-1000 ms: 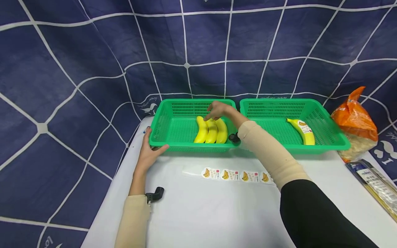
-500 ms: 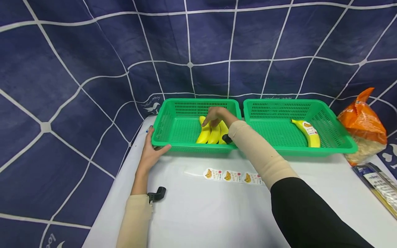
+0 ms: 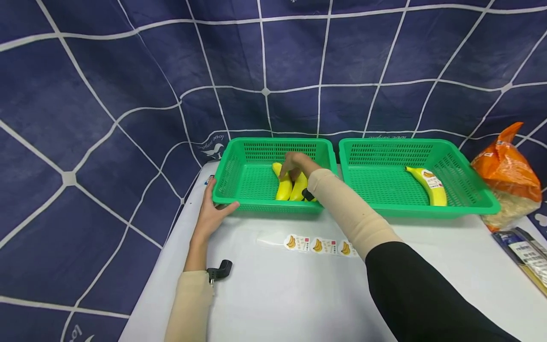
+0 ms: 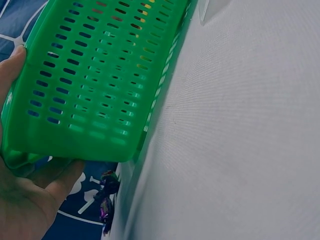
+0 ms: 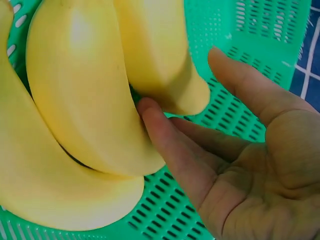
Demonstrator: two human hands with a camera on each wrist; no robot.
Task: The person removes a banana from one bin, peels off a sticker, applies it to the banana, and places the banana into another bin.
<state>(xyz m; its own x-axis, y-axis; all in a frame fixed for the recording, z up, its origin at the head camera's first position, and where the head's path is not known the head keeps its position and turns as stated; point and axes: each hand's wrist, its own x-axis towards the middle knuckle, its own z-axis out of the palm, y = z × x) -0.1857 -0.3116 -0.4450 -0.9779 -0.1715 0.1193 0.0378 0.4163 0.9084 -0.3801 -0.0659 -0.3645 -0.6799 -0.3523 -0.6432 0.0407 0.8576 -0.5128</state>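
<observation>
Three yellow bananas (image 3: 284,190) lie side by side in the left green basket (image 3: 252,203); the rightmost is mostly behind my right hand in the head view. My right hand (image 3: 295,165) reaches down over them. In the right wrist view its index fingertip (image 5: 150,107) lies against the middle banana (image 5: 80,90), at the gap beside the neighbouring banana (image 5: 160,50). The right thumb (image 5: 240,80) stands apart, off the fruit. My left hand (image 3: 209,211) grips the basket's front left corner, thumb along the front rim, fingers at the end wall.
A second green basket (image 3: 389,208) stands to the right, holding one banana (image 3: 429,185) with a sticker. A strip of banana stickers (image 3: 316,245) lies on the white table (image 3: 278,294). An orange-topped bag (image 3: 508,171) and a flat package (image 3: 523,251) sit at the far right.
My right hand has come down from above the bananas to touch the middle one. My left hand keeps its place on the basket. The head view has shifted slightly.
</observation>
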